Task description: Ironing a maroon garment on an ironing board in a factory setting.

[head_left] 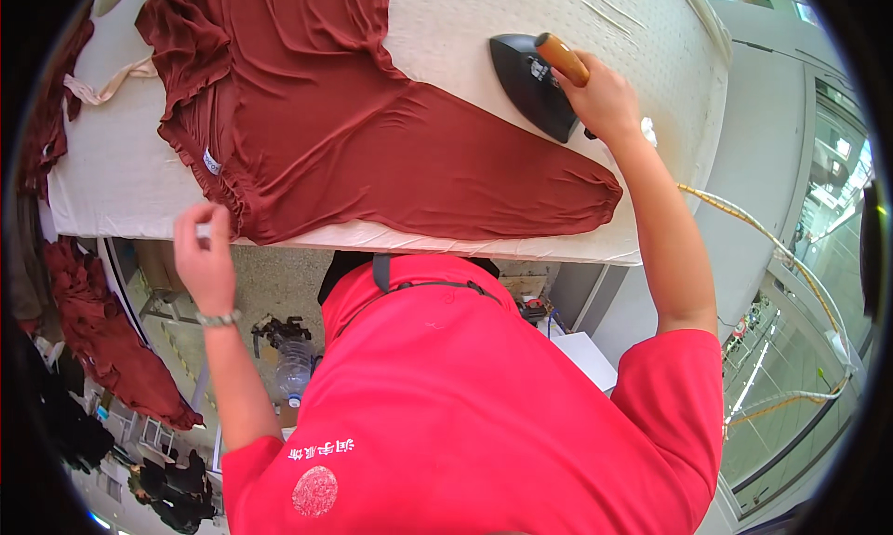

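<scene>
A dark red garment (326, 116) lies spread over the pale padded ironing table (446, 23), one sleeve (521, 181) stretched to the right along the near edge. My right hand (605, 98) is closed round the wooden handle of a black iron (530, 84). The iron rests on the table cover just beyond the sleeve, apart from it. Beside the garment's gathered neckline and white label (211, 163), my left hand (205, 256) hovers at the table's near edge. Its fingers are loosely bent, thumb apart, with nothing visible in them.
A yellow and white hose (763, 233) hangs at the right, beside a grey cabinet (763, 98). Another dark red garment (116, 340) hangs at lower left. A pale strip of cloth (112, 81) lies at the table's left. Below the table stands a clear plastic bottle (294, 367).
</scene>
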Motion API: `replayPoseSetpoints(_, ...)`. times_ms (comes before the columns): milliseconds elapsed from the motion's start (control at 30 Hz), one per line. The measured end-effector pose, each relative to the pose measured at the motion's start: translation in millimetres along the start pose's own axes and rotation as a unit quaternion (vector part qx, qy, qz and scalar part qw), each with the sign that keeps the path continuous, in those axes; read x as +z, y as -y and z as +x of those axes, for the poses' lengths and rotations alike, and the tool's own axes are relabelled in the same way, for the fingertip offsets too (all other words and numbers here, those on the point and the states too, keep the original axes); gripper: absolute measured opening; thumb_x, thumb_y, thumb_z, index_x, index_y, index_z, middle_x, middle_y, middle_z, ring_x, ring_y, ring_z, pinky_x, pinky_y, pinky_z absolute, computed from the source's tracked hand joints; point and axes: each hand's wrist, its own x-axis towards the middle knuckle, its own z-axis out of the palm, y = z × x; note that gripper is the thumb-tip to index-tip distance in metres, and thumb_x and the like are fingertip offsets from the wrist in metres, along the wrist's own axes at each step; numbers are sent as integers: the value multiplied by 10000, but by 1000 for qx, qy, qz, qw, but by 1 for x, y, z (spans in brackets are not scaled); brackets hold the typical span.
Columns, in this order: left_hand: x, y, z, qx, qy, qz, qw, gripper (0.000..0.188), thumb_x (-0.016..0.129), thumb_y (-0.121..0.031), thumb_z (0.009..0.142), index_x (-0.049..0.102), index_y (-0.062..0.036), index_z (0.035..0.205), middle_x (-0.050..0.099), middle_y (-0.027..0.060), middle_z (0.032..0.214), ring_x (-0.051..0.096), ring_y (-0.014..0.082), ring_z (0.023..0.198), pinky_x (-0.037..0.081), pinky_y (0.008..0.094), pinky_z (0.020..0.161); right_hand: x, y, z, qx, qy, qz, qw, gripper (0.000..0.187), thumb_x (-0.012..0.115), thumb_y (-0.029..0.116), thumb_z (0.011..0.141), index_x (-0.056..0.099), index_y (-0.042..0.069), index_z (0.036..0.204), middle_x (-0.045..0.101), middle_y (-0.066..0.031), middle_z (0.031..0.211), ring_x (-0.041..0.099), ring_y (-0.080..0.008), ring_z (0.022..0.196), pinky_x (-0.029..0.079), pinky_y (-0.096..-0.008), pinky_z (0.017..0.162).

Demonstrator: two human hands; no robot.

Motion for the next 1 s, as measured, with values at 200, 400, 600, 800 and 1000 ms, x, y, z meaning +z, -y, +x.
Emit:
replayPoseSetpoints(200,21,27,-17,257,-12,112,960,194,755,-204,952,686,-36,1019,663,-2,1059,581,110,854,446,266,681,-22,4,10,83,60,63,993,473,731,444,918,687,130,1269,760,-178,964,729,-369,936,565,-460,810)
replayPoseSetpoints(400,1,32,-16,-89,147,-272,947,283,729,-194,983,570,-17,830,507,15,770,439,85,721,367,261,618,-22,86,-44,10,-11,102,995,476,780,374,886,689,56,1228,737,-258,955,730,-408,891,565,-461,766)
replayPoseSetpoints(600,0,27,-14,-46,117,-259,958,309,699,-189,1011,535,-22,809,410,-33,719,354,60,709,328,252,605,-2,215,-90,-149,257,22,955,431,710,271,903,640,81,1284,738,-246,966,716,-437,907,566,-511,792)
replayPoseSetpoints(800,-6,28,-22,-49,106,-275,954,284,691,-189,1017,555,-19,836,451,-66,737,369,49,712,335,244,611,-14,227,-76,-97,189,51,976,395,701,264,910,640,81,1256,737,-243,933,717,-434,879,571,-510,769)
replayPoseSetpoints(1000,-7,31,-20,-54,95,-337,935,265,682,-184,1025,571,-19,849,475,-74,749,375,43,714,335,235,616,-15,205,-75,-65,112,86,988,395,714,240,897,640,96,1257,735,-243,916,720,-423,869,572,-504,765)
